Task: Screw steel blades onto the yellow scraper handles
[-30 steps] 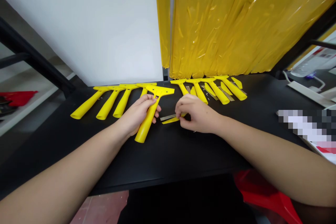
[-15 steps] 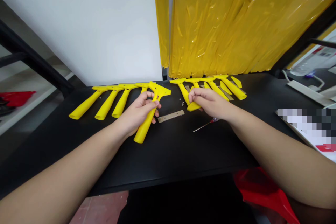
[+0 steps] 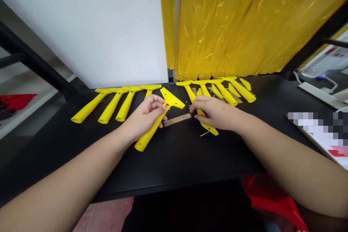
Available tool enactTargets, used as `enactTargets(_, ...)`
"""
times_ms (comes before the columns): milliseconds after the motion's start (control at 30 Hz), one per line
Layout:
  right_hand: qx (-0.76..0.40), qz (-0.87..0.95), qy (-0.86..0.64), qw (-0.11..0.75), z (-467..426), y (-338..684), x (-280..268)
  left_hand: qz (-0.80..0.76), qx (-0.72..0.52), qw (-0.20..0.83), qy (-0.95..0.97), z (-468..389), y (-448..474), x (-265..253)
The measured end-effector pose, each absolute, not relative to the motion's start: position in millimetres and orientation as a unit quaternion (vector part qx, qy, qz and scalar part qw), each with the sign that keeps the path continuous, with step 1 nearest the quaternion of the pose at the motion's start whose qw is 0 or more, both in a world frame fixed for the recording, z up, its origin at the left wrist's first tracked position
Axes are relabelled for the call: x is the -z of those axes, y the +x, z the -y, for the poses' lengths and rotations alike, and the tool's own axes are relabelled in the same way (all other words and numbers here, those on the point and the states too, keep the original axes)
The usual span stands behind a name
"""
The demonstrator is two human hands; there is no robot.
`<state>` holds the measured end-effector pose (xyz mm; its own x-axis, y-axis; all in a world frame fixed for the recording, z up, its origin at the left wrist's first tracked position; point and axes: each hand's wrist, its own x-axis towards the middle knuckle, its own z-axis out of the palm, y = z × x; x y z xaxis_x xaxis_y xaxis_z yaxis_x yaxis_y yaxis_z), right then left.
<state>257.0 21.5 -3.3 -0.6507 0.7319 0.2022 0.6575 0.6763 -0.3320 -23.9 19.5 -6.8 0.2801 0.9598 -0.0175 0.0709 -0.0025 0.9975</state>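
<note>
My left hand [image 3: 148, 116] is closed round the neck of a yellow plastic scraper handle [image 3: 149, 134]. Its flared head, with small holes, points away and to the right. My right hand [image 3: 214, 112] is bent over a flat yellow plate [image 3: 212, 129] with holes, which shows between fingers and thumb and below the thumb; the grip is partly hidden. Its fingertips are beside small metal bits [image 3: 189, 106], too small to name. Between the hands lies a flat metal blade [image 3: 177, 120]. A thin screwdriver shaft [image 3: 204, 134] peeks out by the plate.
Several yellow scraper handles [image 3: 108, 110] lie in a row at the back left. More handles [image 3: 244, 92] lie at the back right, among loose yellow plates [image 3: 245, 84] and metal blades. Behind the black table [image 3: 168, 166] stand a white panel [image 3: 122, 25] and yellow plastic sheeting [image 3: 231, 25].
The scraper handle in my left hand has turned, its head tipping right and showing more of its face. My right hand has moved slightly down, and the yellow plate has swung toward me over the screwdriver.
</note>
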Motion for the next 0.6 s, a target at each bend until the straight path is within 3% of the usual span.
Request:
enactTargets(133, -0.153, 0.896, -0.369, 0.191, -23, 257, 5, -0.438, -0.409, 0.559, 0.573, -20, -24, 9)
enactTargets(300, -0.074, 0.903, -0.366, 0.212, -26, 253, 10, -0.447, -0.415, 0.559, 0.562, -20, -24, 9)
enactTargets(600, -0.06, 0.915, -0.381, 0.122, -27, 223, 16, -0.449, -0.421, 0.559, 0.556, -21, -23, 7)
